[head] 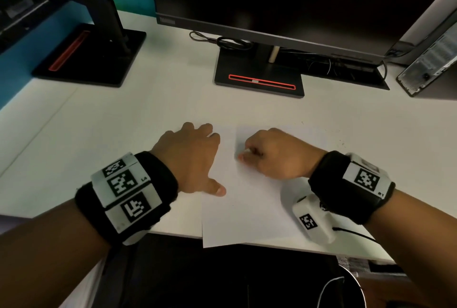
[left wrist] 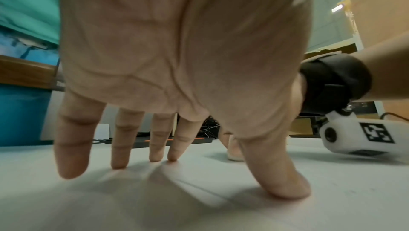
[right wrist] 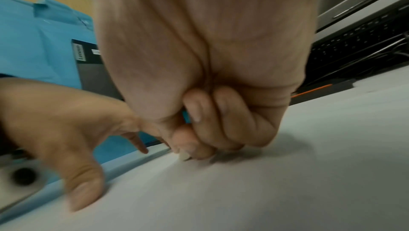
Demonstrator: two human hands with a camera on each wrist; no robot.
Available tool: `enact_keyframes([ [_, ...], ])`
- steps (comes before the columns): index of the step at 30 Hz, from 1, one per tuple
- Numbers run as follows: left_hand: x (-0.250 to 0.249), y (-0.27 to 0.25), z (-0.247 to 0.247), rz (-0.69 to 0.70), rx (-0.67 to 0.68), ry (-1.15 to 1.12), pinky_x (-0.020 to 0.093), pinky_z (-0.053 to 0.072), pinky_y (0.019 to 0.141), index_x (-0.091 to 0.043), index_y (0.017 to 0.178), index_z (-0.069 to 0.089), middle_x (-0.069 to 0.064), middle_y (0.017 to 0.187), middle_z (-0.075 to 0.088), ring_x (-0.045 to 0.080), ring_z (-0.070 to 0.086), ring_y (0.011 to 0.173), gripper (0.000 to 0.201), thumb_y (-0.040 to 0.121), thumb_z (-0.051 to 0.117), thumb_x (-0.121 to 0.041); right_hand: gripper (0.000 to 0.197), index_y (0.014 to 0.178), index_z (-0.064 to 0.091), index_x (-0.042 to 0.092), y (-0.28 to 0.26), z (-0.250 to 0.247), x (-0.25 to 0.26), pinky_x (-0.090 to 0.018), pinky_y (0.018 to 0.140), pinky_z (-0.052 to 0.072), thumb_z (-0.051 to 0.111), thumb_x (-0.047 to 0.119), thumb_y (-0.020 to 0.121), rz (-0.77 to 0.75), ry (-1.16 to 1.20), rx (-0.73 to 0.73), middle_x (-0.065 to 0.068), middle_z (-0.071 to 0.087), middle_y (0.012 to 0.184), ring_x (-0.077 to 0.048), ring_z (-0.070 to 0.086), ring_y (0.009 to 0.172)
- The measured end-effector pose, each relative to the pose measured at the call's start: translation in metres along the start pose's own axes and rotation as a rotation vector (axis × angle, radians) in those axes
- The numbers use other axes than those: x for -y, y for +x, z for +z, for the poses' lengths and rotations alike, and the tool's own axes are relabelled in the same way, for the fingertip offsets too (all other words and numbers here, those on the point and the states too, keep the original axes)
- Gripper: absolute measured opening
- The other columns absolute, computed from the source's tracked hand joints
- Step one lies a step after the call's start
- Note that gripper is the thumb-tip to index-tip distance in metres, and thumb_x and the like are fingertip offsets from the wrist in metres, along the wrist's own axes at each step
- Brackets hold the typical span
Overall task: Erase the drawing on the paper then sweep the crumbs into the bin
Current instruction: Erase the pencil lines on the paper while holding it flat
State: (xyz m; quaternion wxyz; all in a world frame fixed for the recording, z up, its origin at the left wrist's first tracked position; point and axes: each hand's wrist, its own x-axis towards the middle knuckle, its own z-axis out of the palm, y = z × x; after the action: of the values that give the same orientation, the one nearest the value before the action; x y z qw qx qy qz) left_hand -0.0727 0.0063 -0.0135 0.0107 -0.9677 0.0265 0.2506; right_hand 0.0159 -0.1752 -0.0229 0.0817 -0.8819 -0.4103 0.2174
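Note:
A white sheet of paper (head: 247, 209) lies at the desk's near edge, its lower corner hanging over. My left hand (head: 195, 157) rests spread on the paper's left side, fingers straight, thumb (left wrist: 281, 182) pressed down on the sheet. My right hand (head: 267, 157) is curled in a fist on the paper's upper part and pinches a small white eraser (right wrist: 184, 156), whose tip touches the sheet. The eraser shows as a pale bit (head: 246, 151) between thumb and fingers. No drawing is readable on the paper. A few dark crumbs (head: 342, 143) lie to the right of the sheet.
A monitor with a black base (head: 259, 78) stands behind the paper, a second monitor stand (head: 91, 55) at the back left, a computer case (head: 430, 60) at the back right. Cables lie behind the base. A round bin rim (head: 356, 280) shows under the desk's near right edge.

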Motion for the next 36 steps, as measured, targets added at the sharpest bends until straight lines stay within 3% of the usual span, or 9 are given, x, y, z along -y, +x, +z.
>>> enact_keyframes([
  [4, -0.001, 0.0, 0.003, -0.023, 0.008, 0.027, 0.047, 0.043, 0.102, -0.018, 0.151, 0.029, -0.001, 0.158, 0.024, 0.029, 0.032, 0.138, 0.103, 0.076, 0.06, -0.081, 0.046, 0.074, 0.057, 0.008, -0.003, 0.006, 0.015, -0.027, 0.06, 0.04, 0.047, 0.042, 0.103, -0.072, -0.004, 0.084, -0.002, 0.056, 0.068, -0.014, 0.05, 0.062],
  [8, -0.003, -0.002, 0.003, -0.033, 0.025, -0.002, 0.051, 0.039, 0.109, -0.018, 0.158, 0.014, -0.002, 0.167, 0.008, 0.031, 0.019, 0.149, 0.11, 0.079, 0.058, -0.08, 0.048, 0.07, 0.054, 0.007, 0.008, -0.007, 0.0, -0.032, 0.061, 0.037, 0.047, 0.041, 0.103, 0.029, -0.008, 0.01, -0.006, 0.057, 0.07, -0.019, 0.049, 0.064],
  [11, -0.003, -0.002, 0.004, -0.039, 0.02, -0.016, 0.05, 0.04, 0.11, -0.018, 0.16, 0.008, -0.003, 0.168, 0.003, 0.031, 0.016, 0.151, 0.112, 0.079, 0.058, -0.079, 0.045, 0.07, 0.054, 0.01, 0.006, 0.003, 0.013, -0.03, 0.061, 0.038, 0.048, 0.04, 0.103, -0.054, -0.024, 0.063, -0.003, 0.057, 0.067, -0.014, 0.049, 0.061],
  [17, -0.006, 0.0, 0.004, -0.046, 0.01, 0.037, 0.049, 0.043, 0.105, -0.017, 0.159, 0.011, -0.001, 0.168, 0.007, 0.032, 0.021, 0.149, 0.112, 0.078, 0.056, -0.081, 0.05, 0.07, 0.058, 0.007, 0.018, -0.011, 0.001, -0.034, 0.063, 0.044, 0.049, 0.045, 0.101, 0.04, 0.014, 0.043, -0.007, 0.062, 0.069, -0.017, 0.052, 0.062],
  [20, -0.006, 0.001, 0.005, -0.05, 0.011, 0.035, 0.047, 0.045, 0.103, -0.017, 0.157, 0.016, -0.002, 0.167, 0.011, 0.032, 0.024, 0.147, 0.109, 0.078, 0.057, -0.081, 0.046, 0.07, 0.056, 0.01, 0.013, -0.003, 0.012, -0.031, 0.061, 0.038, 0.048, 0.042, 0.102, -0.034, -0.026, 0.081, -0.004, 0.058, 0.067, -0.014, 0.049, 0.06],
  [23, -0.005, 0.002, 0.006, -0.05, 0.004, 0.034, 0.046, 0.046, 0.102, -0.017, 0.155, 0.02, -0.001, 0.166, 0.016, 0.032, 0.028, 0.145, 0.108, 0.077, 0.058, -0.08, 0.045, 0.077, 0.061, 0.009, 0.011, 0.0, 0.017, -0.028, 0.061, 0.043, 0.049, 0.045, 0.101, -0.064, 0.004, 0.161, -0.006, 0.062, 0.071, -0.014, 0.052, 0.062],
  [28, -0.006, 0.002, 0.005, -0.055, 0.013, 0.037, 0.048, 0.043, 0.105, -0.017, 0.158, 0.013, -0.001, 0.168, 0.009, 0.032, 0.023, 0.148, 0.112, 0.078, 0.057, -0.081, 0.049, 0.067, 0.054, 0.01, 0.025, -0.015, 0.001, -0.032, 0.061, 0.039, 0.047, 0.045, 0.102, 0.03, -0.049, 0.037, -0.003, 0.056, 0.067, -0.021, 0.052, 0.066],
  [32, -0.005, 0.003, 0.006, -0.049, -0.001, 0.047, 0.047, 0.046, 0.102, -0.018, 0.157, 0.017, -0.001, 0.167, 0.013, 0.031, 0.026, 0.146, 0.109, 0.077, 0.057, -0.081, 0.046, 0.069, 0.055, 0.013, 0.018, -0.003, 0.018, -0.031, 0.062, 0.042, 0.048, 0.044, 0.102, -0.055, -0.02, 0.143, 0.002, 0.055, 0.064, -0.015, 0.051, 0.062],
  [36, -0.005, 0.003, 0.006, -0.051, 0.001, 0.056, 0.048, 0.044, 0.102, -0.018, 0.157, 0.016, -0.001, 0.167, 0.011, 0.032, 0.025, 0.147, 0.11, 0.077, 0.056, -0.082, 0.053, 0.073, 0.061, 0.004, 0.03, -0.016, 0.004, -0.036, 0.068, 0.046, 0.046, 0.046, 0.103, 0.029, -0.026, 0.081, -0.005, 0.06, 0.068, -0.02, 0.053, 0.065],
])
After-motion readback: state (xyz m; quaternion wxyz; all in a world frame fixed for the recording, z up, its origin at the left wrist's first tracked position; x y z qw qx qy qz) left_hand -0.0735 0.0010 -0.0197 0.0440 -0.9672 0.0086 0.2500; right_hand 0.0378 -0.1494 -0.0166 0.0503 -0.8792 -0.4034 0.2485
